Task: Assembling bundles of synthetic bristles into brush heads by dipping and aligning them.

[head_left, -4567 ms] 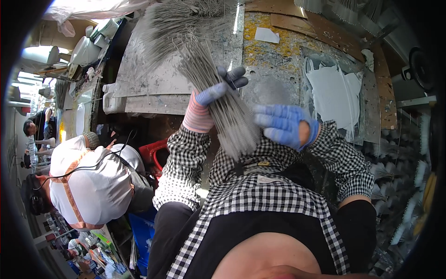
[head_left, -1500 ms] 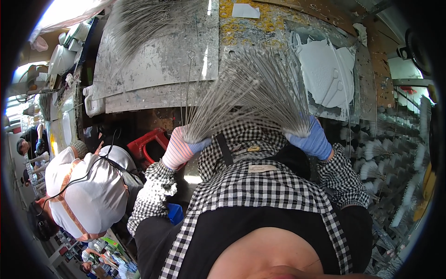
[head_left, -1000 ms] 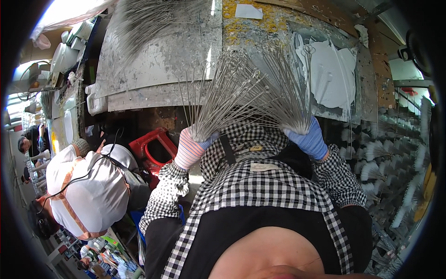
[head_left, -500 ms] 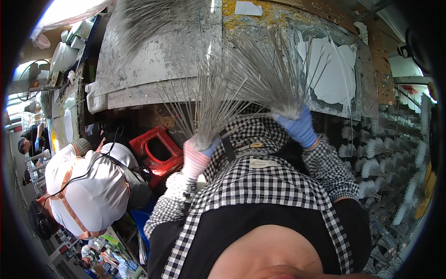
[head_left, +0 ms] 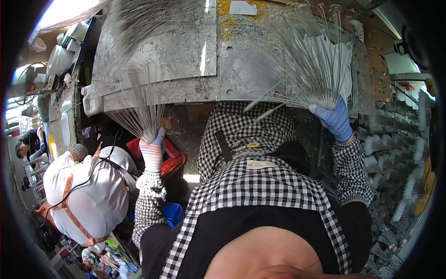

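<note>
My left hand (head_left: 152,153), in a pink-striped glove with blue at the fingers, is closed round the lower end of a bundle of thin grey stems (head_left: 139,109). The stems fan out upward past the table's front edge. On the right, my right hand (head_left: 334,121), in a blue glove, grips a second, wider bundle of grey stems (head_left: 316,69), which spreads over the table. Two stems (head_left: 268,111) stick out sideways toward my lap, apart from the rest. Both bundles are blurred at their tips.
A stained grey metal-topped table (head_left: 186,86) spans the front, with a pile of grey stems (head_left: 139,23) at its far left. A white sheet (head_left: 332,56) lies behind the right bundle. At left are a red stool (head_left: 172,162) and a bent-over person (head_left: 88,195). Silvery fan-shaped bundles (head_left: 381,144) hang at right.
My hands have moved apart, the left one to the left and the right one to the right, each with its bundle. The bundles, close together before, are now well separated.
</note>
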`<state>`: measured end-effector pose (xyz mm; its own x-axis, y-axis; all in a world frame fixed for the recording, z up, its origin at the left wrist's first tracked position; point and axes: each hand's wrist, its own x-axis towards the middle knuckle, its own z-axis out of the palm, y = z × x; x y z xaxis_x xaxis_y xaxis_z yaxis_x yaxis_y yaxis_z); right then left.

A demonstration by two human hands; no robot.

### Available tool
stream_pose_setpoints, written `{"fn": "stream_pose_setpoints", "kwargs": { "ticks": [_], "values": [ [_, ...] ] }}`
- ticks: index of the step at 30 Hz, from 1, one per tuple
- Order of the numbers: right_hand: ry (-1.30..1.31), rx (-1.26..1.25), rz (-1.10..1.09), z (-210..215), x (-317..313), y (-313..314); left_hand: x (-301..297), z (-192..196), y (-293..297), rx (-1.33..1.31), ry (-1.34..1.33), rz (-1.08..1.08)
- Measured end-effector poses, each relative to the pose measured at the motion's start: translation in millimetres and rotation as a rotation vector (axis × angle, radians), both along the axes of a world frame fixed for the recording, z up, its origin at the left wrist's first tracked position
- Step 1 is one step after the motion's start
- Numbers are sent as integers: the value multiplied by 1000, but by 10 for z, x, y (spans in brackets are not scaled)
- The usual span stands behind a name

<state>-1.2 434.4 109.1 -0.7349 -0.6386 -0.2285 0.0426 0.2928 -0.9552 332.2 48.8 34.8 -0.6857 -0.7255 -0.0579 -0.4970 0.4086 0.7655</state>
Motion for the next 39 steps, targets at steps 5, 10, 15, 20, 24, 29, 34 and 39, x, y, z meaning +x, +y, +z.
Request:
{"fn": "stream_pose_setpoints", "kwargs": {
  "ticks": [5,10,15,20,24,29,34,39],
  "values": [
    [15,-1,0,-215,313,-348,-834,359,725,-29,214,-121],
    [-108,-133,-76,-585,562,-621,-1253,2,1352,424,302,-182],
    [-212,7,-199,-754,772,-796,-1333,-50,1635,796,169,-238],
    [-353,-151,-211,-491,511,-624,-1053,-22,1327,313,285,-310],
    [-113,-127,-226,-370,126,-358,-609,90,686,40,51,-185],
    [73,-130,-264,-252,129,-289,-676,275,502,335,241,103],
    [-132,-7,-52,-644,809,-720,-1119,22,1378,1003,287,178],
    [-421,16,102,-998,1065,-824,-1181,-484,1780,816,158,-301]
  ]
}}
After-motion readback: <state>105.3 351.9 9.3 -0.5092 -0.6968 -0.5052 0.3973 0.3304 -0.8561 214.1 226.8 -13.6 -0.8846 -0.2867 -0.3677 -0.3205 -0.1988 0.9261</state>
